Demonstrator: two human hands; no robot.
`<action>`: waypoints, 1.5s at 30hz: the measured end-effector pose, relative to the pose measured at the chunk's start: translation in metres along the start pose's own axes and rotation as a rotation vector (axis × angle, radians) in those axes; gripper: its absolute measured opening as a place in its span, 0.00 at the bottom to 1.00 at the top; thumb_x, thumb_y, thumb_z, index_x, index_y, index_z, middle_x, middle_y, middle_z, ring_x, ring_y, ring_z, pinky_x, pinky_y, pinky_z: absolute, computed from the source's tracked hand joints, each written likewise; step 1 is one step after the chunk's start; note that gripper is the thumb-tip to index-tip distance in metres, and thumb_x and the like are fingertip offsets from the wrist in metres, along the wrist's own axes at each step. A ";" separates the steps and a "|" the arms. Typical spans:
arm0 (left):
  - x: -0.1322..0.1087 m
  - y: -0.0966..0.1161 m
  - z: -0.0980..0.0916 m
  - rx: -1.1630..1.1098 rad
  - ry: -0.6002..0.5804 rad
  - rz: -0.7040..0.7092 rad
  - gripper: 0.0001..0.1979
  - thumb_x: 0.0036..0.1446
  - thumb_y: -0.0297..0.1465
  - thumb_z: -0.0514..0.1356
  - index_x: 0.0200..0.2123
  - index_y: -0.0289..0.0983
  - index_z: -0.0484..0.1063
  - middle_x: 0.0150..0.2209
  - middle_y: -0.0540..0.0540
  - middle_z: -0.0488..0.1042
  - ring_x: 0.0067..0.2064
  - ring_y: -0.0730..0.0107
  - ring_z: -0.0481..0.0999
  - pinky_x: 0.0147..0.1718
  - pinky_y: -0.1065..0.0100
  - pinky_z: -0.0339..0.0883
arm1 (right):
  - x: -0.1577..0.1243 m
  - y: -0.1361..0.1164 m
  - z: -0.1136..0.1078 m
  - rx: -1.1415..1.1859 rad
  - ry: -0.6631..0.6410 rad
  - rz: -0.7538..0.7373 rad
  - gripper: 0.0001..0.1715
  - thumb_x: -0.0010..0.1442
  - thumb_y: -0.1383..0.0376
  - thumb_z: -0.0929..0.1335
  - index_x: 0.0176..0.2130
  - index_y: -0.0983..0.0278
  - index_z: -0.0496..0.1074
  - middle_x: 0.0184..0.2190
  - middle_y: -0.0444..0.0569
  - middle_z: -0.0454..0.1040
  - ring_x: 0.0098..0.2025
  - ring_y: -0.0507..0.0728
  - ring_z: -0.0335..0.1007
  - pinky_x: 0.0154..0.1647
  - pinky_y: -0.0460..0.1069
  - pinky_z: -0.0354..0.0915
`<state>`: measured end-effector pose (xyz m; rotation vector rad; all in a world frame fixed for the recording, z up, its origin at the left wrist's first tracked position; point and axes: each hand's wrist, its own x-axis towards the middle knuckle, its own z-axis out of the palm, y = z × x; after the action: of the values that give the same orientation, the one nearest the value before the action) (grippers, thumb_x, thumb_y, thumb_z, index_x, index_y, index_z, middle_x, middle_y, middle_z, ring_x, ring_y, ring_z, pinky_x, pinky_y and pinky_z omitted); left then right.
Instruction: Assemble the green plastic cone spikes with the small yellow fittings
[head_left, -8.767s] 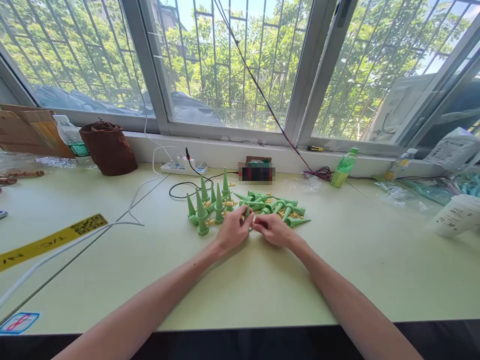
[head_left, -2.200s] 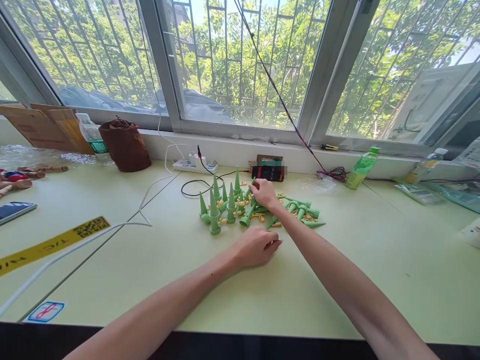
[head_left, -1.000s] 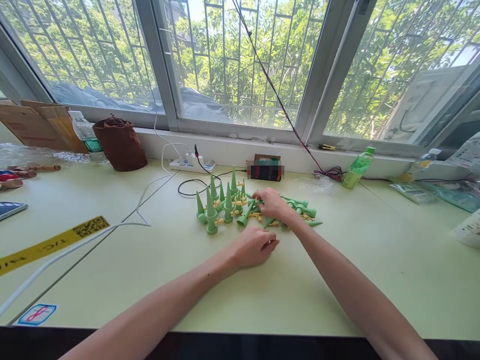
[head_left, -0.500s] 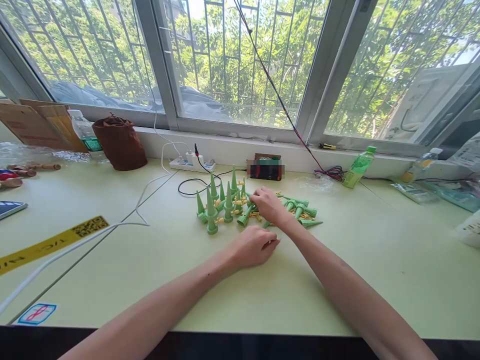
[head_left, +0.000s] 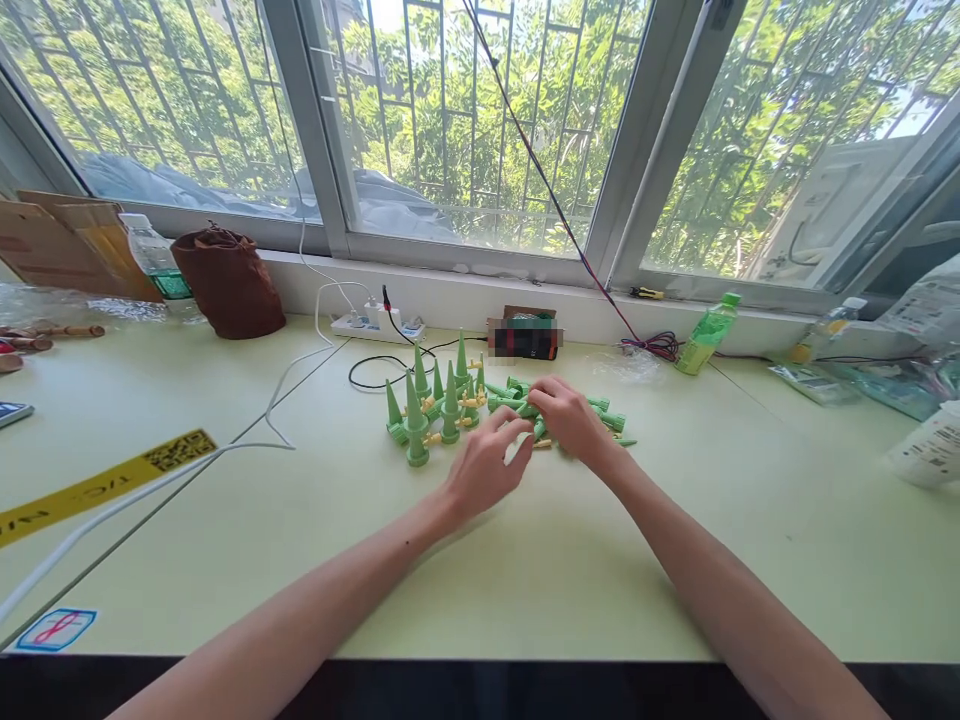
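Several green cone-shaped plastic spikes [head_left: 417, 412] stand upright in a cluster on the pale green table [head_left: 525, 570]. To their right lies a loose pile of the same green spikes [head_left: 604, 414] mixed with small yellow parts [head_left: 471, 399]. My right hand [head_left: 574, 422] rests on the near left edge of the pile, with its fingers curled round a green spike [head_left: 538, 430]. My left hand [head_left: 486, 466] is just in front of the standing spikes. Its bent fingertips meet the right hand, and whatever they pinch is hidden.
A white power strip [head_left: 379, 326] with black and white cables lies by the window sill, next to a small dark box [head_left: 525, 338]. A brown pouch [head_left: 229, 283] and a water bottle [head_left: 154, 264] stand at back left. A green bottle [head_left: 705, 335] stands at back right. Yellow tape [head_left: 105, 484] crosses the left of the table.
My left hand has lifted off the table and moved forward to meet the right hand. My right hand has drawn back from the middle of the pile toward its near edge.
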<state>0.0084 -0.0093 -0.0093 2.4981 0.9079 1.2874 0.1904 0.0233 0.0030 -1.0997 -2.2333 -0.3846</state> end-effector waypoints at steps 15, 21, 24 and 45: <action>0.004 -0.002 -0.004 -0.115 -0.215 -0.244 0.14 0.59 0.38 0.58 0.42 0.35 0.75 0.28 0.48 0.74 0.22 0.74 0.65 0.24 0.70 0.59 | -0.020 0.011 -0.009 0.109 0.185 -0.022 0.15 0.64 0.76 0.60 0.38 0.62 0.72 0.40 0.53 0.73 0.45 0.58 0.68 0.42 0.52 0.68; 0.005 -0.008 -0.003 -0.376 -0.321 -0.372 0.13 0.58 0.38 0.57 0.40 0.35 0.75 0.37 0.46 0.76 0.23 0.77 0.65 0.21 0.73 0.58 | -0.021 0.008 -0.008 0.123 0.188 -0.002 0.14 0.65 0.74 0.59 0.38 0.61 0.71 0.41 0.52 0.73 0.46 0.58 0.68 0.44 0.52 0.67; 0.005 -0.012 -0.001 -0.321 -0.221 -0.405 0.13 0.56 0.37 0.59 0.40 0.35 0.74 0.31 0.48 0.75 0.21 0.77 0.64 0.20 0.73 0.57 | -0.020 -0.001 -0.010 0.158 0.262 0.098 0.13 0.67 0.71 0.60 0.45 0.60 0.70 0.46 0.53 0.71 0.46 0.57 0.69 0.42 0.51 0.67; 0.006 -0.002 -0.006 -0.182 0.136 -0.392 0.10 0.58 0.36 0.58 0.41 0.38 0.68 0.25 0.54 0.69 0.17 0.80 0.59 0.19 0.74 0.53 | -0.019 -0.044 0.017 0.091 -0.136 0.229 0.09 0.64 0.62 0.67 0.42 0.62 0.74 0.36 0.51 0.73 0.42 0.60 0.63 0.45 0.56 0.58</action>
<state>0.0056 -0.0044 -0.0024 1.9889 1.1797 1.3441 0.1580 -0.0070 -0.0215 -1.3496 -2.1856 -0.1142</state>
